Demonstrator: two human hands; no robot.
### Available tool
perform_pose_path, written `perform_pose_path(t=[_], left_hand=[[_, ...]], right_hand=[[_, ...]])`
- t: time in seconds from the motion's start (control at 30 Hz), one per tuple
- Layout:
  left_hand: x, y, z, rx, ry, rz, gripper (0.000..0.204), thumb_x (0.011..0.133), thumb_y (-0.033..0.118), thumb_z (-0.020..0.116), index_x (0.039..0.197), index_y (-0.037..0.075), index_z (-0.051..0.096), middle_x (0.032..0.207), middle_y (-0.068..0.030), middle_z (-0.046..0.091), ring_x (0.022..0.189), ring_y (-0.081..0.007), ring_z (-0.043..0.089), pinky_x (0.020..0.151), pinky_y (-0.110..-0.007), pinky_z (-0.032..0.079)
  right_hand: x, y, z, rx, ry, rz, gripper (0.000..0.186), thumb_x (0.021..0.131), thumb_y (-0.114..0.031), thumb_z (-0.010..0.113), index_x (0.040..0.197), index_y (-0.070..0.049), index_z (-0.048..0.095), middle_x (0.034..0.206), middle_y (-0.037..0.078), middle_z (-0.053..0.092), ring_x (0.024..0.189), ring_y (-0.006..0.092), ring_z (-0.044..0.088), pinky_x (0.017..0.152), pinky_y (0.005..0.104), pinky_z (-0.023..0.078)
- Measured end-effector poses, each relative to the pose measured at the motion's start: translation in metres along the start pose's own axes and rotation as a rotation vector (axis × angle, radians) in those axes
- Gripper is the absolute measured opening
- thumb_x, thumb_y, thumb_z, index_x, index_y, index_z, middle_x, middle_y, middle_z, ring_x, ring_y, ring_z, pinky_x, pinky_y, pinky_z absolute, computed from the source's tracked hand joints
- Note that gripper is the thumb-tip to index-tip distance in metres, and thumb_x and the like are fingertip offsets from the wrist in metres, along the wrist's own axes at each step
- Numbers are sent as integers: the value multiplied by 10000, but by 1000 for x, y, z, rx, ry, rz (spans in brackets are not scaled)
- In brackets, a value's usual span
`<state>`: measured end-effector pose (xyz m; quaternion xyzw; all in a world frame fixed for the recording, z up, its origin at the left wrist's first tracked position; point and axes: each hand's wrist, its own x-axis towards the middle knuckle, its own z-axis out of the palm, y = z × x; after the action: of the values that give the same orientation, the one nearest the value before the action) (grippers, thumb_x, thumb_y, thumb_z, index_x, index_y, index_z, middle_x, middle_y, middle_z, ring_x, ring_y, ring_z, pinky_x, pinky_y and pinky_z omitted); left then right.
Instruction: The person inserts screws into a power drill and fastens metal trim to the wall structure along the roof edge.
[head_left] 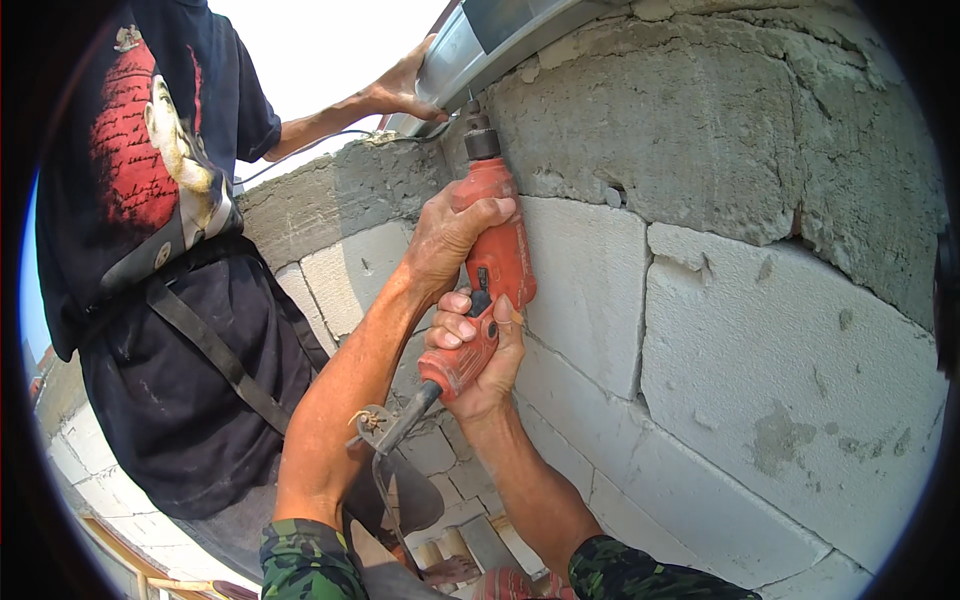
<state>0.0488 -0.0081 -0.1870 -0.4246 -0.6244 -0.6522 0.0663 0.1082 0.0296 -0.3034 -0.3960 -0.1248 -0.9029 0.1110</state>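
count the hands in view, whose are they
3: the left hand wraps the red drill body, the right hand grips its handle, a co-worker's hand steadies the metal profile above.

Both forearms coming up from lower edge, bare below rolled camouflage sleeves, rising steeply and converging near centre. Left hand [450,235] sitting higher, wrist bent, fingers wrapping over top from left, thumb lying along upper side, knuckles facing camera. Right hand [480,350] sitting just below left, palm facing left, fingers curling tight in closed grip, index finger tucked forward. Hands stacking close, nearly touching. Left elbow bending low at left; right forearm angling in from lower right.
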Motion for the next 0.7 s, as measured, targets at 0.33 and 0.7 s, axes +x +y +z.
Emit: perform_pose_path(t=[0.33, 0.7], left_hand=[[-1, 2, 4, 4, 2, -4, 527, 772, 346, 736, 1113, -14, 557, 978, -94, 620, 888, -170, 593, 800, -308, 495], [-2, 2, 5, 3, 12, -1, 540, 767, 353, 737, 1117, -17, 558, 983, -100, 611, 886, -179, 595, 788, -308, 500]], right_hand=[[0, -2, 0, 29, -1, 4, 360, 912, -338, 614, 1038, -6, 553, 931, 57, 517, 734, 135, 530, 688, 298, 478], [1, -1, -5, 6, 20, -35, 366, 908, -337, 617, 1045, -3, 555, 930, 59, 521, 719, 137, 532, 676, 299, 480]])
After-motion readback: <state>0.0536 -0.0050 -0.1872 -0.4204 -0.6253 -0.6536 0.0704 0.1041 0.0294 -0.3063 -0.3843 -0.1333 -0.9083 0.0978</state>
